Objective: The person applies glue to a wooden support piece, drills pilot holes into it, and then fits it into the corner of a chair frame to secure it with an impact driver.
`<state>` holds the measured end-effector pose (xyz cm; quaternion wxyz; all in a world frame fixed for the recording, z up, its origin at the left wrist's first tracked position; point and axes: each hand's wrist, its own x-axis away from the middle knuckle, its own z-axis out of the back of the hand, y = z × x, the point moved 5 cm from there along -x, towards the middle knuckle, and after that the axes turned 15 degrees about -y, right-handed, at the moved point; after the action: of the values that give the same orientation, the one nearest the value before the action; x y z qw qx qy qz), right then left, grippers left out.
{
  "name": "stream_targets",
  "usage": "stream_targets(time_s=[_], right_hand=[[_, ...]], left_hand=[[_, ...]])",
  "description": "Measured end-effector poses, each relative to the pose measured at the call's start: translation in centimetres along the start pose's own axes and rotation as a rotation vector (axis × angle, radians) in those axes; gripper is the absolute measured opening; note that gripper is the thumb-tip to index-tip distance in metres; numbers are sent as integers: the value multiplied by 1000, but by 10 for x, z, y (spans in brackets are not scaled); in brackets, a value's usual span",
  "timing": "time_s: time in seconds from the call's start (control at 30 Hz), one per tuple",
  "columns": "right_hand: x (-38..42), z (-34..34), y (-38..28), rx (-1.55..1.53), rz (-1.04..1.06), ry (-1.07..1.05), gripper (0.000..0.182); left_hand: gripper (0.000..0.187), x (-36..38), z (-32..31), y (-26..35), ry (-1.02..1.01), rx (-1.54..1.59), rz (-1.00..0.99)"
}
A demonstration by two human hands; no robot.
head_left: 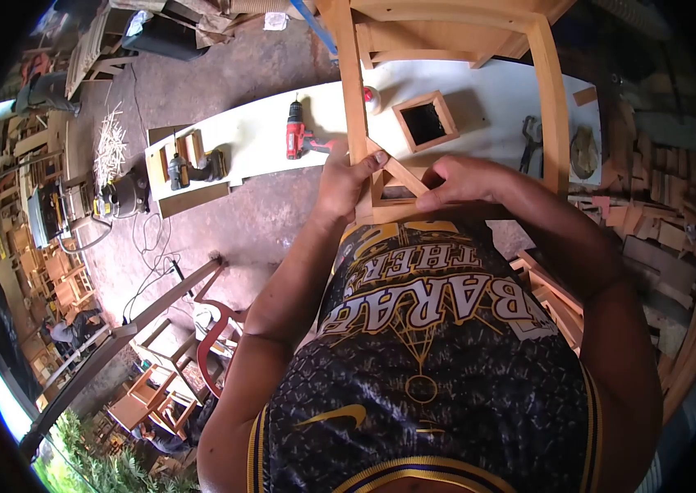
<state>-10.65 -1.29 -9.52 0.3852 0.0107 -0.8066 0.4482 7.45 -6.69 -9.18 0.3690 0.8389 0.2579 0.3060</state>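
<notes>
My left hand (pixel 341 187) wraps round the corner of a wooden chair frame (pixel 353 82), its thumb pressing on the upper end of a short diagonal wooden brace (pixel 404 175). At the brace's lower end, the fingers of my right hand (pixel 467 179) are closed on the wood. The brace slants across the inside of the frame's near corner, right in front of my torso. Beyond my hands, the frame's legs and rails stretch over a white workbench (pixel 257 123).
On the bench lie a red drill (pixel 295 135), a dark drill (pixel 188 170), a square wooden box (pixel 404 121) with a black inside, and a dark clamp (pixel 530 141). Cables (pixel 147 279) trail over the floor at left. Stacked wood (pixel 668 205) stands at right.
</notes>
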Motion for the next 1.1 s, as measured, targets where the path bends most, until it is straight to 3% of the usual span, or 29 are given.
stream_targets(time_s=[0.3, 0.37, 0.43, 0.73, 0.87, 0.97, 1.0, 1.1], right_hand=[[-12, 0, -2, 11, 21, -4, 55], [-22, 5, -5, 28, 84, -3, 57], [-32, 11, -17, -161, 160, 71, 50], [-28, 4, -34, -136, 226, 73, 32], [-40, 15, -22, -5, 104, 71, 39], [-34, 7, -34, -55, 149, 92, 32], [-43, 17, -20, 114, 48, 134, 26], [-43, 10, -23, -24, 148, 82, 21]], left_hand=[[28, -1, 0, 0, 13, -8, -51], [32, -2, -1, -1, -13, 6, -49], [36, -3, 4, -7, 6, 5, -49], [55, -9, 1, 1, 10, -18, 32], [65, -14, 5, -4, 75, -125, 51], [69, -14, 5, -3, 105, -89, 53], [71, -11, 2, 0, 83, -44, 55], [80, -19, 21, -15, 129, -172, 3]])
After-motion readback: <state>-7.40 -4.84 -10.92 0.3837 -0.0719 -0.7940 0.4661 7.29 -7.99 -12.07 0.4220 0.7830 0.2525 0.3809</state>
